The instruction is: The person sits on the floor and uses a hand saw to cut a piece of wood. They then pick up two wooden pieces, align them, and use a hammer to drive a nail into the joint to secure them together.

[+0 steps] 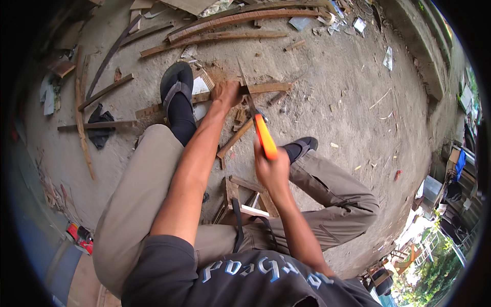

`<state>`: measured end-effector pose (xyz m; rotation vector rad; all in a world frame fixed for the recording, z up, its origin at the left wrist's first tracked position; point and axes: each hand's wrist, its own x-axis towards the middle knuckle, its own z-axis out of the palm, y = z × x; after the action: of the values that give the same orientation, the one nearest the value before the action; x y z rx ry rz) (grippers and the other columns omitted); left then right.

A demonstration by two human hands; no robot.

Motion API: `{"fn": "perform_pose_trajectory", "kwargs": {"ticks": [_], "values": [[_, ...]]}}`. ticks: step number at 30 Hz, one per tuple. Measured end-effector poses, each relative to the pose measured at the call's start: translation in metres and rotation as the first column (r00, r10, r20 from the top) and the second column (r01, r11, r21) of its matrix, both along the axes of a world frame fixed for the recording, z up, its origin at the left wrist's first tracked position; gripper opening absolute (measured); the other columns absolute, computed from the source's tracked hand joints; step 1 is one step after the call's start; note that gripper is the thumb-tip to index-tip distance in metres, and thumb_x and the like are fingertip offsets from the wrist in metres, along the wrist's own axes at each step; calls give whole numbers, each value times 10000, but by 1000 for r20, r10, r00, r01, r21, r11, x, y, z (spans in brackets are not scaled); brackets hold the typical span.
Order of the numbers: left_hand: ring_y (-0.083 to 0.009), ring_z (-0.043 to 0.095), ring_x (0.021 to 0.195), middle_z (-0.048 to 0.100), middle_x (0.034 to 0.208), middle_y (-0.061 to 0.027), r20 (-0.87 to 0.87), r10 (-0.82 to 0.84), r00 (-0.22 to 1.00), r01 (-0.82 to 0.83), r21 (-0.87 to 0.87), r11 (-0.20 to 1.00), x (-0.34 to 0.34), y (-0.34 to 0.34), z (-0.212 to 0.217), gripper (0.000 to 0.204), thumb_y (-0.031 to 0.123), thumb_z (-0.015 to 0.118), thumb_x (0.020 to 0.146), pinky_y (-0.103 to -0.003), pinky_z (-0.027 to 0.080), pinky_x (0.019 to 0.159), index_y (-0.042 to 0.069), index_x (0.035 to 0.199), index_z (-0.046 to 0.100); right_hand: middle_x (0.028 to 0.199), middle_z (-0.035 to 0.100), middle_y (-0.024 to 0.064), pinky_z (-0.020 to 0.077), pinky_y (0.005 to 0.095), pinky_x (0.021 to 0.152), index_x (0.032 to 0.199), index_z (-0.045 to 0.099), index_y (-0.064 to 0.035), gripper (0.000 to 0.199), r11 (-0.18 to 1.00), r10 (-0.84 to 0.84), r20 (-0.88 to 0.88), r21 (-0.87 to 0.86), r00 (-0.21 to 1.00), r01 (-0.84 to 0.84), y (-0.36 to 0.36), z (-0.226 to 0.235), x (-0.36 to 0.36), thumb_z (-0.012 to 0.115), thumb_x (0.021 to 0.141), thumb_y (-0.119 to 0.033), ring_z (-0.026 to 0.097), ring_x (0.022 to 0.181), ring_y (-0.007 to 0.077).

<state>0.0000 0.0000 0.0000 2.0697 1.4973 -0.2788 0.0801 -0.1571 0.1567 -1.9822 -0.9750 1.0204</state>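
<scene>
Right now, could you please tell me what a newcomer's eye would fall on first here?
Probably the bright orange saw handle near the picture's middle, held in the right hand. Just above it, the blade crosses the wooden strip that the left hand holds. Next might come the long boards lying near the top edge.

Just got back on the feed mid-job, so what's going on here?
A person is working at a wooden strip on the ground. The left hand grips it, and the left foot appears to rest on it. The right hand holds a saw by its orange handle, the blade across the strip just right of the left hand. How deep any cut goes can't be told. What looks like a hammer lies beside the saw.
</scene>
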Motion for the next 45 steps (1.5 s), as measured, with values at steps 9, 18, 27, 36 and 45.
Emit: {"fn": "perform_pose_trajectory", "kwargs": {"ticks": [9,18,27,36,45], "values": [[-375,706,856,703,886,-231,18,-107,994,106,12,994,-3,-53,14,226,212,706,737,-457,566,725,37,874,746,598,580,166,454,318,524,857,657,18,206,996,-72,-27,-55,997,71,-152,48,-16,667,913,-181,622,562,124],[-401,687,891,693,928,-236,65,38,997,-46,127,991,0,-2,14,213,180,668,756,-461,550,792,38,896,741,542,468,74,386,279,488,778,620,39,251,991,-54,17,121,998,52,-83,-3,-11,684,910,-165,404,554,50],[-399,692,827,683,887,-238,94,80,992,-97,188,977,-3,-2,6,204,182,662,734,-464,555,726,42,860,740,580,531,197,433,320,505,800,626,34,289,996,-4,0,85,1000,4,-78,3,2,670,919,-225,511,487,127],[-379,697,867,701,907,-215,4,-23,1000,21,255,967,-10,-1,12,218,212,630,757,-445,563,741,64,875,739,589,571,200,463,356,529,820,651,30,266,992,11,-62,127,998,-3,-87,6,-1,684,883,-227,593,556,302],[-352,700,892,707,940,-198,146,68,987,-90,147,985,-15,6,32,199,182,609,787,-447,558,771,89,907,738,493,453,84,374,305,466,704,592,57,363,988,148,14,48,989,-149,-76,34,-20,687,898,-235,406,523,61]]}}
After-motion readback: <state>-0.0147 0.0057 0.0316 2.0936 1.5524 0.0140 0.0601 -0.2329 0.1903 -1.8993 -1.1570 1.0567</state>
